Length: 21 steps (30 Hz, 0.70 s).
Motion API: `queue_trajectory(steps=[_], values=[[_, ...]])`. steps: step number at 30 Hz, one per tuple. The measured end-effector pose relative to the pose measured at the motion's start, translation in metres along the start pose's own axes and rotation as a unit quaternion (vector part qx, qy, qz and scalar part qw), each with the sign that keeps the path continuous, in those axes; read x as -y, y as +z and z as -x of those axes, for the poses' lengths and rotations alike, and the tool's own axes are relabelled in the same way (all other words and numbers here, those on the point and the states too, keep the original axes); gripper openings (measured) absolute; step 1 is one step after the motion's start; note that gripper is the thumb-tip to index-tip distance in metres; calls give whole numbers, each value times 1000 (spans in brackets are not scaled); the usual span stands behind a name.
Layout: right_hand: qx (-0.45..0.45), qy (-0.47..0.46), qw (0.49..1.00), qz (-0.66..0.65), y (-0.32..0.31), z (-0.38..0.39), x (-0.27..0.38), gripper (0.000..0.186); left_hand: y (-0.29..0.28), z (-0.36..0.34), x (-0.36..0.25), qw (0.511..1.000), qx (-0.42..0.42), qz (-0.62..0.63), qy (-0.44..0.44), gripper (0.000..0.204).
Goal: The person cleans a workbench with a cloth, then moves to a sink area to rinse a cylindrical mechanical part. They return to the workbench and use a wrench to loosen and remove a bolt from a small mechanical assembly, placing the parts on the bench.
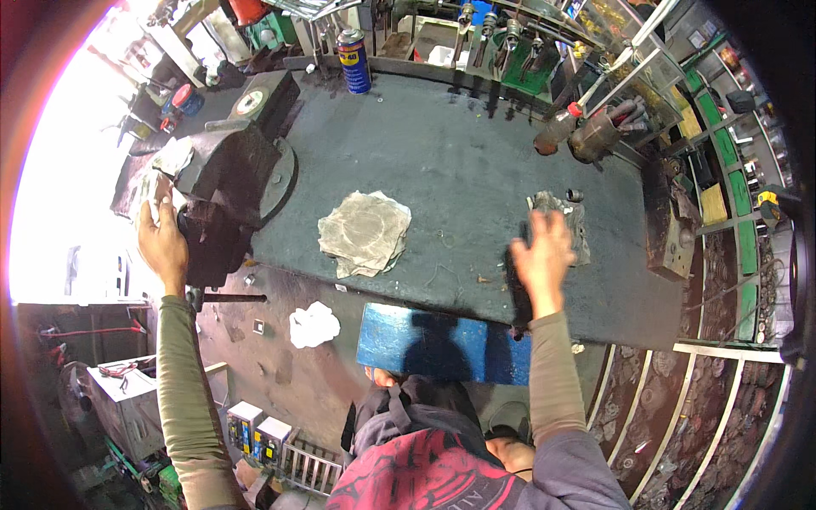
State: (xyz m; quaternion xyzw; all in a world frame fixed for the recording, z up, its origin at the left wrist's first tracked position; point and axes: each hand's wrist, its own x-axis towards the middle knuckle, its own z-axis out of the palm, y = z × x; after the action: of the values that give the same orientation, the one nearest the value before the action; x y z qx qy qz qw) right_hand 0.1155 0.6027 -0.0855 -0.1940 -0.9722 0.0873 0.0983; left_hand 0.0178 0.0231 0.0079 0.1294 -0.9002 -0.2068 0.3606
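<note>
Left hand (166, 248) at the vise (223, 174), frame left, perhaps for support, grip unclear; right hand (544, 262), centre-right, fingers spread, released.

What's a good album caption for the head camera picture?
Left hand at the vise, right hand over the workbench, blue spray can behind.

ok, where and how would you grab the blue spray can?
Probably mid-body, below the cap, fingers wrapped around. The blue spray can looks like a plain cylinder, standing upright near the back of the bench. I'd come from the near right, since the vise sits to its left.
</note>
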Motion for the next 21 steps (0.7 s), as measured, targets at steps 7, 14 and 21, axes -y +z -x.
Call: queue_trajectory(steps=[7, 14, 21], values=[[46, -83, 989, -112, 42, 68, -2, 21, -8, 0, -6, 999, 21, 39, -10, 38], [76, -166, 977, -106, 56, 72, -16, 23, 16, -6, 10, 999, 2, 32, -2, 59], [309, 48, 688, -655, 29, 163, -51, 21, 30, -47, 144, 948, 52, -224, 222, 40]])
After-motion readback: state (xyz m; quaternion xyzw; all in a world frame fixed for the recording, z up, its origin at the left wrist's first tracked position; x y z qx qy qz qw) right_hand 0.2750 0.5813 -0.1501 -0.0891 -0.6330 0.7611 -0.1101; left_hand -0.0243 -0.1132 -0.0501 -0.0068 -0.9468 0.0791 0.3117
